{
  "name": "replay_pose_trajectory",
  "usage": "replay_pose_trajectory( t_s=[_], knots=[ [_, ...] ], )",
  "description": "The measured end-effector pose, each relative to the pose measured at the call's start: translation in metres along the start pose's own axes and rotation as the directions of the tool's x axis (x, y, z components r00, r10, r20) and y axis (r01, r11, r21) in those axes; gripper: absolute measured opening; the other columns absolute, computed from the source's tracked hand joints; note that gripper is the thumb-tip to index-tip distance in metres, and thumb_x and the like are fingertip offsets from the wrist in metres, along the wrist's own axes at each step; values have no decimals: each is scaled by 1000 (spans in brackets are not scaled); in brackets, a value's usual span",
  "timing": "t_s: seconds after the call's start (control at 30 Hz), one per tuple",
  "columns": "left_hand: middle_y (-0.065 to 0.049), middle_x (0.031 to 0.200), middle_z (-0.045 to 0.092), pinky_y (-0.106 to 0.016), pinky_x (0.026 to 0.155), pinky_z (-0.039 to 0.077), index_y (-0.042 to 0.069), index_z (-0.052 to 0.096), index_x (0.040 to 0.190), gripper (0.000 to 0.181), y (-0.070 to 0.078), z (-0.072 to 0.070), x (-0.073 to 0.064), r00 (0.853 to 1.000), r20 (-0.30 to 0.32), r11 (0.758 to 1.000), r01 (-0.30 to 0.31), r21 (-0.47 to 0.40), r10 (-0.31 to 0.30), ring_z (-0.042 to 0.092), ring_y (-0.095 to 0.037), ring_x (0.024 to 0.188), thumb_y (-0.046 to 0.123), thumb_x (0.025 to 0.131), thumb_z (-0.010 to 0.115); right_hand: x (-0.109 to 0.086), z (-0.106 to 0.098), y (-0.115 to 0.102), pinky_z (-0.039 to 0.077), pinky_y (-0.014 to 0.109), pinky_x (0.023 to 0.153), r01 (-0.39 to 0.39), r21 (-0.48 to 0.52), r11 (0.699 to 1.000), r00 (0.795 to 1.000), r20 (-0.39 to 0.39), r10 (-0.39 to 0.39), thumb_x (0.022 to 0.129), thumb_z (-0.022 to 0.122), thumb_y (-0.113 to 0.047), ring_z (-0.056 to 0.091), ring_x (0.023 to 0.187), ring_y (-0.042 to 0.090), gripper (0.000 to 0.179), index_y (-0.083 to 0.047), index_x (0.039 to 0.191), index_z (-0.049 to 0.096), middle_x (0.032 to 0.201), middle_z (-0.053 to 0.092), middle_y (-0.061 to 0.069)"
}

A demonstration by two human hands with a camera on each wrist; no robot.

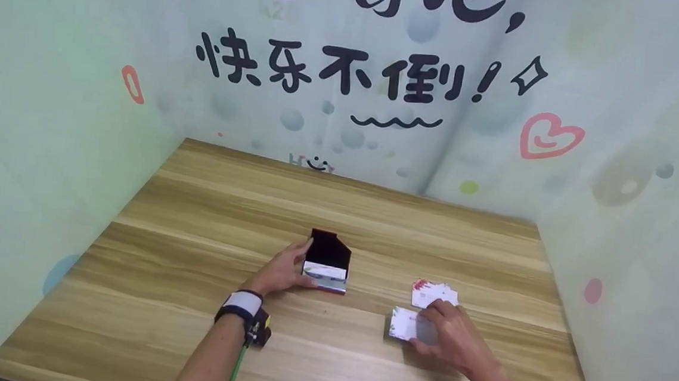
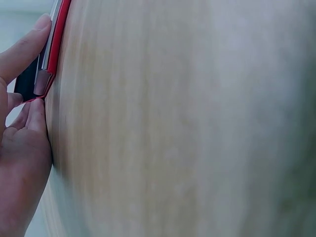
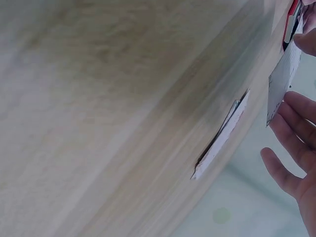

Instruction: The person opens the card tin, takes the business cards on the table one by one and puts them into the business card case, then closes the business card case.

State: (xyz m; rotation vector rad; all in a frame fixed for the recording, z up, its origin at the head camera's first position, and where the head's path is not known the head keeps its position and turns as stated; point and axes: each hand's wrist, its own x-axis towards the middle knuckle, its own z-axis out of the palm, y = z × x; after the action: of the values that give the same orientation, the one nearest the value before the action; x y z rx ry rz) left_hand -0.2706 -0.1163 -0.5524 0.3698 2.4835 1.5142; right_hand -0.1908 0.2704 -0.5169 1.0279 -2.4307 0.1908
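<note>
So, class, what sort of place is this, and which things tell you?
Probably a small booth set up for recording handwork, though I can't be sure. The clues: a wood-grain table, printed walls standing close around it, and a device strapped to the left wrist.

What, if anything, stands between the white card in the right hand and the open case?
Nothing visible: only tabletop shows between the card and the open case in the left hand. The other cards lie farther back, off that path.

Wood-grain tbl [image 1: 195, 204], pale backdrop [image 1: 248, 125] behind w/ blk Chinese lettering [image 1: 346, 71], pink heart [image 1: 551, 138], grn dot [image 1: 469, 187]
</note>
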Motion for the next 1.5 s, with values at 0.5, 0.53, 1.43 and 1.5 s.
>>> replay_pose_trajectory(
  t_s=[0.5, 0.53, 1.43, 1.5],
  knots=[
    [-31, 163, 15, -50, 128, 15, 7, 25, 158, 104, -5, 2, -1, 1000, 5, 999, -7, -43, 7, 18, -41, 153, 13, 75, 87, 44, 10, -3, 56, 39, 71, 13, 18, 1000, 1000, -15, -12, 64, 87, -37, 66, 84, 23, 45, -5, 93, 73, 94, 68, 8],
    [-30, 164, 16, -50, 128, 15, 7, 25, 158, 104, -4, 2, -1, 1000, 0, 999, -10, -36, 10, 18, -42, 153, 13, 74, 87, 47, 11, -3, 57, 39, 71, 11, 21, 1000, 1000, -7, -11, 65, 87, -37, 65, 83, 22, 45, -5, 93, 73, 94, 68, 7],
    [-28, 164, 19, -46, 123, 28, 1, 24, 157, 103, -3, 0, 1, 998, 3, 997, -63, -49, 63, 32, -41, 148, 11, 76, 86, 131, 33, -24, 60, 40, 79, -3, 98, 995, 995, 100, -7, 73, 84, -36, 67, 83, 24, 45, -2, 100, 73, 94, 67, 9],
    [-27, 164, 19, -47, 124, 27, 1, 24, 157, 103, -3, 0, 1, 998, 2, 996, -64, -54, 64, 30, -42, 149, 11, 76, 86, 135, 35, -26, 60, 40, 81, -27, 110, 994, 991, 130, 12, 75, 83, -38, 67, 84, 24, 46, -2, 101, 73, 96, 67, 9]
  ],
)
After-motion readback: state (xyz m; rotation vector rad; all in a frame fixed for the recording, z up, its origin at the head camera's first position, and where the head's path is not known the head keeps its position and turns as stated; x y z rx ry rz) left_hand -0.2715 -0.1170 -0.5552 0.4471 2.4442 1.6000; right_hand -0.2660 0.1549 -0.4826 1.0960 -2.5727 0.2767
